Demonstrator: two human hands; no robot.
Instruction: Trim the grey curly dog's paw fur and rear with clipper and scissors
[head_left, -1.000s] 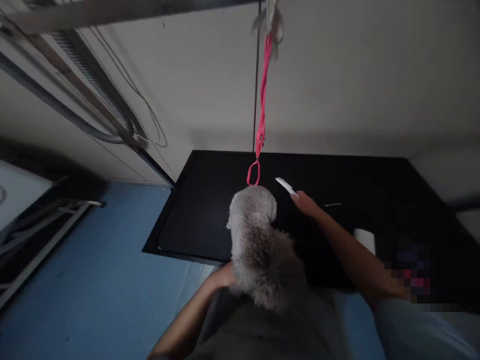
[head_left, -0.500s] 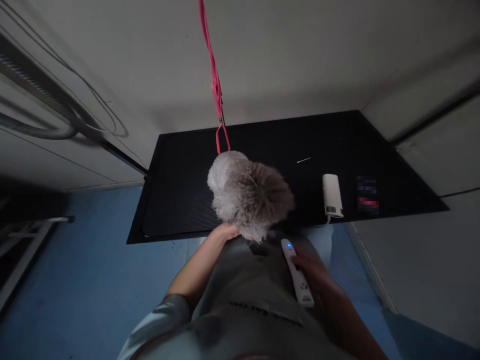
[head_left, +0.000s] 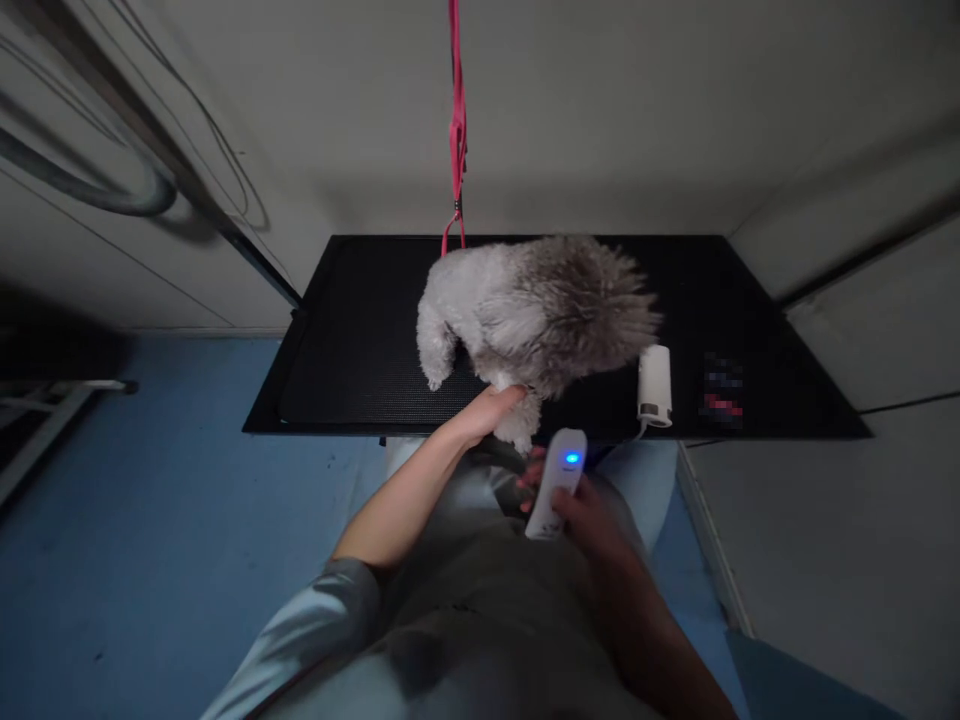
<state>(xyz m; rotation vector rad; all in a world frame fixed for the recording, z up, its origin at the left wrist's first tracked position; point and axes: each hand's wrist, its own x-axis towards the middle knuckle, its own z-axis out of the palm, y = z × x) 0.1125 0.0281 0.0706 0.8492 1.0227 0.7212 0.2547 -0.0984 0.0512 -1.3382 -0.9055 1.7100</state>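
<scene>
A small fluffy grey dog [head_left: 536, 310] stands on a black grooming table [head_left: 352, 330], clipped to a pink leash [head_left: 455, 130] that hangs from above. My left hand [head_left: 487, 412] reaches under the dog's rear and grips one hind leg near the table's front edge. My right hand [head_left: 581, 505] is closed around a white handheld clipper [head_left: 555, 480] with a blue light lit, held just below the table edge, close to the dog's hind paw.
A white device [head_left: 655, 385] with a cord lies on the table right of the dog. Blue floor [head_left: 150, 540] spreads to the left, with a metal frame at the far left. Hoses and cables run along the wall at upper left.
The dog has turned sideways and its rear is lifted by my left hand. My right hand, which picked the clipper off the table, has brought it up near the hind paw.
</scene>
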